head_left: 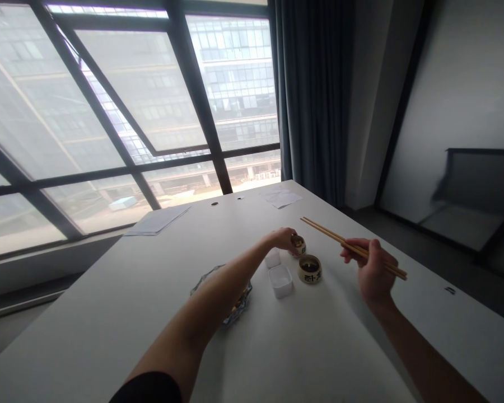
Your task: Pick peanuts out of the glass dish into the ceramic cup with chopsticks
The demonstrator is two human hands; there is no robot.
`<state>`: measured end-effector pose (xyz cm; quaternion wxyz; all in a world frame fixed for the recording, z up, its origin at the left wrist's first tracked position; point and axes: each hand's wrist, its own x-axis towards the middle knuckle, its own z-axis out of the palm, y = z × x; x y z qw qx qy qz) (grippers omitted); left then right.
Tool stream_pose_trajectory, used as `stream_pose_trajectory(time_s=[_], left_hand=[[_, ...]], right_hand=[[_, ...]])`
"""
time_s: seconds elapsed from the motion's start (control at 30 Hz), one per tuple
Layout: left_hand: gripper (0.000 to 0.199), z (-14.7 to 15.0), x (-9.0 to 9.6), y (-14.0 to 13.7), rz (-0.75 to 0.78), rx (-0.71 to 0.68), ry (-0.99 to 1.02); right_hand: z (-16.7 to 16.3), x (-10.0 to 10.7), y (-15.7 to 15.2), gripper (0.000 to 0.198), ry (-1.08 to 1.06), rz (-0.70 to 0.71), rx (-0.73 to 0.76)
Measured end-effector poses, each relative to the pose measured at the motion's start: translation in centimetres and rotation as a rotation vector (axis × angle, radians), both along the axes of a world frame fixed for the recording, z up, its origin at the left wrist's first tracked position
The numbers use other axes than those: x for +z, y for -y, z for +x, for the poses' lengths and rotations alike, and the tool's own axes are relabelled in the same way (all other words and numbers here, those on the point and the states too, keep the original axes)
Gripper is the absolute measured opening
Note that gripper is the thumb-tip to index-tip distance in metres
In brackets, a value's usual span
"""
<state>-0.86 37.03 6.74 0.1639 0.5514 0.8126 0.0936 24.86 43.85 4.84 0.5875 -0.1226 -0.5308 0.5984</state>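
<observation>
My left hand [284, 239] reaches across the table and grips the rim of the farther small ceramic bowl [301, 247]. Closer to me stands a second ceramic bowl [310, 272], cream with dark characters on its side and something dark inside. Held in my right hand [374, 267] is a pair of wooden chopsticks [325, 230], their tips pointing up and left above the table. Two clear plastic containers, a nearer one [280, 281] and a farther one [273, 258], sit left of the bowls. A glass dish [234, 317] with brownish contents is partly hidden under my left forearm.
On the white table [121, 313] lie a paper stack [156, 221] at the far left and loose sheets [282, 197] at the far end. Windows [143, 89] and a dark curtain [313, 106] stand beyond. A small dark item [450, 290] is by the right edge.
</observation>
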Motion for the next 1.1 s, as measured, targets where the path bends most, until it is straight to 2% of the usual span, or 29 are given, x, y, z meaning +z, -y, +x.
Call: stream_pose_trajectory(time_s=[0.07,0.17,0.27,0.33,0.4,0.5,0.63,0.77,0.87,1.0,1.1], left_hand=[[0.033,-0.4,0.2,0.5,0.072,0.012,0.023],[0.037,-1.3,1.7,2.7,0.242,0.044,0.032],[0.063,-1.9,4.1,7.1,0.41,0.057,0.007],[0.07,-1.8,5.7,10.9,0.483,0.063,-0.031],[0.072,-0.9,6.7,15.1,0.509,0.059,-0.071],[0.072,1.3,7.3,20.6,0.489,0.039,-0.111],[0.069,3.9,6.9,25.6,0.439,-0.005,-0.195],[0.069,4.7,6.0,28.0,0.36,0.015,-0.404],[0.066,4.3,5.4,29.0,0.296,0.006,-0.572],[0.059,3.8,4.8,29.5,0.238,-0.042,-0.659],[0.061,4.0,4.6,29.7,0.199,-0.086,-0.702]], right_hand=[[0.1,0.2,0.0,0.045,-0.012,-0.004,-0.001],[0.2,0.5,0.4,0.043,-0.05,-0.021,0.02],[0.3,0.7,1.5,0.041,-0.1,-0.037,0.09],[0.3,0.7,2.8,0.038,-0.106,-0.026,0.174],[0.3,0.6,4.5,0.037,-0.072,0.025,0.284],[0.1,0.4,7.4,0.035,0.012,0.164,0.471],[-1.6,0.9,11.1,0.031,0.063,0.362,0.726],[-4.0,2.4,13.9,0.031,0.13,0.549,0.758],[-5.3,3.3,15.4,0.033,0.193,0.596,0.733],[-5.6,3.0,16.0,0.041,0.253,0.544,0.739],[-5.3,2.0,15.8,0.04,0.265,0.392,0.757]])
